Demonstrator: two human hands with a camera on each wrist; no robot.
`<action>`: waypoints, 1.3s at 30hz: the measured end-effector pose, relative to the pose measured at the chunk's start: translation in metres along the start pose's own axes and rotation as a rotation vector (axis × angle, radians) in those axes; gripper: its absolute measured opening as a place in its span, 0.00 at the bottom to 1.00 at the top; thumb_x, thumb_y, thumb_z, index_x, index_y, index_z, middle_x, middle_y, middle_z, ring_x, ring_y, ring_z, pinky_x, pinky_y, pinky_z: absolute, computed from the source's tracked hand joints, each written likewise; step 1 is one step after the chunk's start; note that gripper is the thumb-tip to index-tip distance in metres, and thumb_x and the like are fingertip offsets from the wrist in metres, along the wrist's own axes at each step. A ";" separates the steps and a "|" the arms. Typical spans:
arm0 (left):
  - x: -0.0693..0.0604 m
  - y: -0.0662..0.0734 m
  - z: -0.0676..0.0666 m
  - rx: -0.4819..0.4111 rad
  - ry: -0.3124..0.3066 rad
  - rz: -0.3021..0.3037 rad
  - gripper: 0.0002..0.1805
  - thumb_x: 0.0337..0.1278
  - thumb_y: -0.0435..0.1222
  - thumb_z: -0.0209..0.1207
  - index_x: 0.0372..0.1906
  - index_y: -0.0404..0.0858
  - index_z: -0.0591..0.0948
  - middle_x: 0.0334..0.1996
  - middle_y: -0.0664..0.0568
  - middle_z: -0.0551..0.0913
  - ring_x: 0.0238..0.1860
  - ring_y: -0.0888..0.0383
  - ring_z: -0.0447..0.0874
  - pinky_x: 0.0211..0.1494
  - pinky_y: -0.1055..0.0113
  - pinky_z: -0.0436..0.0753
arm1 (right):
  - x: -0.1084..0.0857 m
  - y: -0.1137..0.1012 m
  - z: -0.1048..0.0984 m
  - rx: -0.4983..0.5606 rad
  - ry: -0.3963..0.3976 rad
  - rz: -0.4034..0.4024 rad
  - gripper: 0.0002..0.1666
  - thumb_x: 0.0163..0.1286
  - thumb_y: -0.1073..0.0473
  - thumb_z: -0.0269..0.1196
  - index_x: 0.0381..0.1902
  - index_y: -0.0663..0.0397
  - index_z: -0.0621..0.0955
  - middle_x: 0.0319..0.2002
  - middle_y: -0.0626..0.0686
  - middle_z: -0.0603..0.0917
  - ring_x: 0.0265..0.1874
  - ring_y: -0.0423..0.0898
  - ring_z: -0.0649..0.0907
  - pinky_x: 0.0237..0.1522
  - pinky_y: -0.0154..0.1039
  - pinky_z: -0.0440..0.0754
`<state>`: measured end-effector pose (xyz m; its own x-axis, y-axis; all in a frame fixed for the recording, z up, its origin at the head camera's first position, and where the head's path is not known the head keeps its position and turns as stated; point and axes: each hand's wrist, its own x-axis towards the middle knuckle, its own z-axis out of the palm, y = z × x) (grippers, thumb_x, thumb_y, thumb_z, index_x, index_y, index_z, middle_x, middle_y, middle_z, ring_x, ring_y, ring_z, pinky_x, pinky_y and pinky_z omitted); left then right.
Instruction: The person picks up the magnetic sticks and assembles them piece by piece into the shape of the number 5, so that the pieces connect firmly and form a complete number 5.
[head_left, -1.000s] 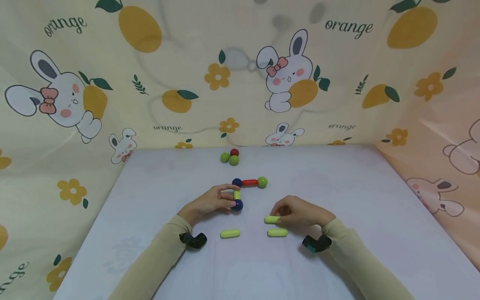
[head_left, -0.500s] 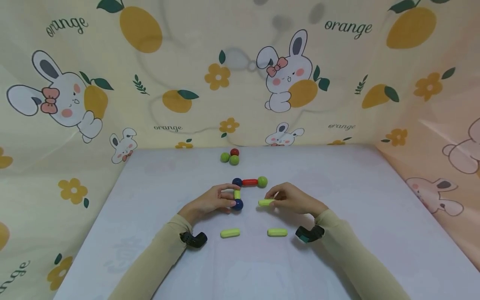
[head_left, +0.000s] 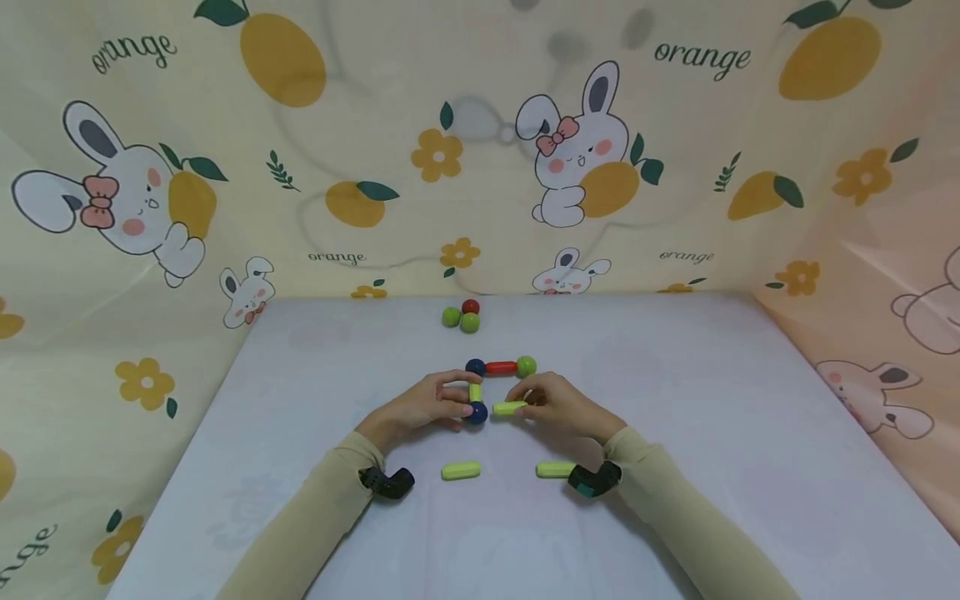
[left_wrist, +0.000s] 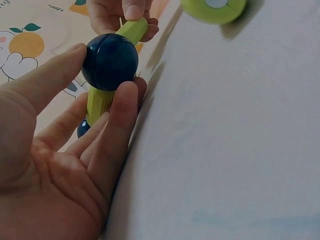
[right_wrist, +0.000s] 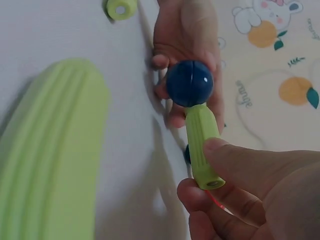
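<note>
Shifting left, your right hand (head_left: pixel 562 406) brought its pinched green rod (head_left: pixel 505 408) just beside the nearer blue ball (head_left: pixel 478 413), gripped by your half-curled left hand (head_left: pixel 422 407); joining seemed feasible.

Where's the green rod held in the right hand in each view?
Head: green rod just right of centre, below the middle.
Left wrist: green rod near the top, left of centre.
Right wrist: green rod right of centre.
Shared landmark: the nearer blue ball, by the rod's tip.
</note>
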<state>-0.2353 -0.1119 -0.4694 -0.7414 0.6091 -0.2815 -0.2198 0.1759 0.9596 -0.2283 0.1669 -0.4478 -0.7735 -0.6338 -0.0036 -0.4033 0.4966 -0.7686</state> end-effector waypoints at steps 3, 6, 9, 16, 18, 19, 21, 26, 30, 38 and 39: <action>0.000 -0.001 0.000 -0.004 -0.003 0.006 0.32 0.67 0.28 0.59 0.74 0.37 0.66 0.39 0.56 0.86 0.40 0.62 0.86 0.43 0.67 0.87 | 0.000 -0.001 0.003 -0.002 0.001 -0.002 0.11 0.69 0.66 0.65 0.49 0.59 0.85 0.48 0.57 0.87 0.41 0.43 0.84 0.44 0.33 0.82; 0.000 -0.002 -0.001 -0.001 -0.003 0.013 0.32 0.67 0.28 0.59 0.74 0.37 0.66 0.40 0.56 0.86 0.41 0.62 0.86 0.43 0.67 0.87 | 0.001 -0.002 0.007 -0.008 -0.002 -0.017 0.12 0.69 0.65 0.66 0.49 0.59 0.85 0.49 0.57 0.88 0.40 0.42 0.84 0.44 0.32 0.82; -0.001 -0.002 -0.001 0.004 0.001 0.018 0.31 0.67 0.28 0.60 0.73 0.37 0.66 0.41 0.55 0.87 0.42 0.61 0.86 0.44 0.66 0.87 | 0.002 -0.003 0.009 -0.020 0.009 -0.031 0.12 0.69 0.65 0.66 0.50 0.59 0.85 0.49 0.57 0.88 0.41 0.42 0.84 0.45 0.32 0.82; -0.001 -0.002 -0.001 0.015 0.003 0.010 0.32 0.67 0.29 0.60 0.74 0.36 0.66 0.43 0.54 0.87 0.42 0.61 0.86 0.45 0.65 0.87 | 0.002 -0.006 0.011 -0.021 0.019 -0.011 0.12 0.69 0.66 0.66 0.50 0.58 0.85 0.50 0.57 0.87 0.42 0.43 0.84 0.46 0.34 0.83; -0.001 -0.002 0.000 0.023 0.004 0.006 0.32 0.67 0.29 0.60 0.74 0.36 0.66 0.44 0.53 0.87 0.42 0.61 0.86 0.45 0.64 0.87 | 0.001 -0.005 0.011 -0.022 0.017 0.000 0.13 0.69 0.66 0.66 0.51 0.58 0.85 0.50 0.57 0.87 0.42 0.43 0.84 0.46 0.35 0.83; -0.001 -0.001 0.000 0.029 0.008 0.002 0.32 0.67 0.29 0.60 0.74 0.37 0.66 0.45 0.51 0.87 0.43 0.60 0.86 0.45 0.64 0.87 | 0.001 -0.005 0.011 -0.022 0.016 0.002 0.13 0.69 0.66 0.66 0.51 0.58 0.85 0.51 0.57 0.87 0.42 0.43 0.84 0.47 0.35 0.83; -0.002 0.001 0.001 0.060 0.014 -0.003 0.32 0.67 0.30 0.61 0.73 0.38 0.67 0.48 0.47 0.87 0.43 0.60 0.85 0.46 0.64 0.87 | 0.001 -0.004 0.012 -0.021 0.019 0.013 0.13 0.69 0.66 0.66 0.51 0.57 0.85 0.51 0.56 0.87 0.42 0.43 0.84 0.47 0.35 0.83; -0.004 0.004 0.001 0.160 0.019 -0.003 0.33 0.64 0.33 0.64 0.73 0.41 0.68 0.56 0.41 0.85 0.43 0.59 0.84 0.42 0.67 0.84 | 0.002 -0.002 0.013 -0.008 0.016 0.022 0.13 0.69 0.65 0.66 0.51 0.57 0.84 0.51 0.56 0.87 0.42 0.43 0.85 0.47 0.36 0.84; -0.005 0.004 0.001 0.203 -0.004 0.027 0.35 0.63 0.32 0.65 0.74 0.40 0.67 0.55 0.40 0.85 0.42 0.60 0.83 0.39 0.67 0.82 | 0.002 -0.002 0.014 0.000 0.020 0.022 0.13 0.69 0.66 0.65 0.51 0.59 0.84 0.52 0.58 0.87 0.43 0.45 0.85 0.49 0.38 0.85; -0.007 0.007 0.001 0.219 -0.017 0.041 0.35 0.63 0.31 0.64 0.74 0.39 0.66 0.50 0.41 0.88 0.38 0.62 0.82 0.37 0.68 0.80 | 0.002 -0.004 0.014 0.001 0.026 0.018 0.13 0.70 0.66 0.65 0.51 0.59 0.84 0.52 0.58 0.87 0.44 0.46 0.85 0.49 0.39 0.85; -0.007 0.007 0.001 0.224 -0.015 0.040 0.35 0.63 0.31 0.64 0.74 0.39 0.66 0.50 0.41 0.88 0.38 0.62 0.82 0.37 0.68 0.80 | 0.003 -0.004 0.013 0.002 0.023 0.019 0.13 0.70 0.66 0.65 0.52 0.60 0.84 0.52 0.58 0.86 0.45 0.46 0.85 0.50 0.39 0.85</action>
<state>-0.2313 -0.1143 -0.4603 -0.7367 0.6303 -0.2448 -0.0427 0.3178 0.9472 -0.2220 0.1552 -0.4532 -0.7921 -0.6104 -0.0033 -0.3874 0.5069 -0.7701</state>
